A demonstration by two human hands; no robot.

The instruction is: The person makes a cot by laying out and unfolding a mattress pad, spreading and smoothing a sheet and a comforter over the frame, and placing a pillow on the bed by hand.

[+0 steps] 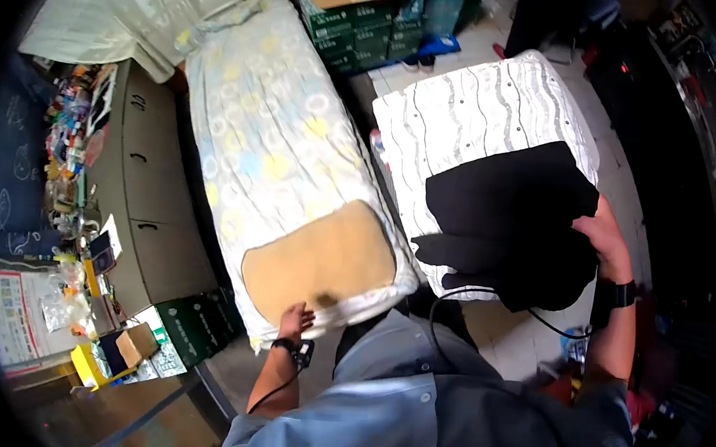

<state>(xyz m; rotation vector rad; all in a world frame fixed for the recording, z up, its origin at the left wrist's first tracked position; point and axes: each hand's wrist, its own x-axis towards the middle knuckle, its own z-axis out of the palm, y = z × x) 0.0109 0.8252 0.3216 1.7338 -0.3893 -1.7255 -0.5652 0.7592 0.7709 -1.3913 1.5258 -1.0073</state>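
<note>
A folded black garment lies on a white surface covered with a wavy-striped cloth, at my right. My right hand grips the garment's right edge, thumb on top, with the other fingers partly hidden. To the left, a flat tan cloth or pad rests on the near end of a long bed-like surface with a patterned sheet. My left hand is by the near edge of the tan piece, fingers apart and slightly bent, holding nothing that I can see. Each wrist wears a black band with a cable.
A grey cabinet stands along the left side, with small items on a shelf beyond it. Green boxes are stacked at the back. A narrow gap separates the two covered surfaces. A black cable crosses near my right side.
</note>
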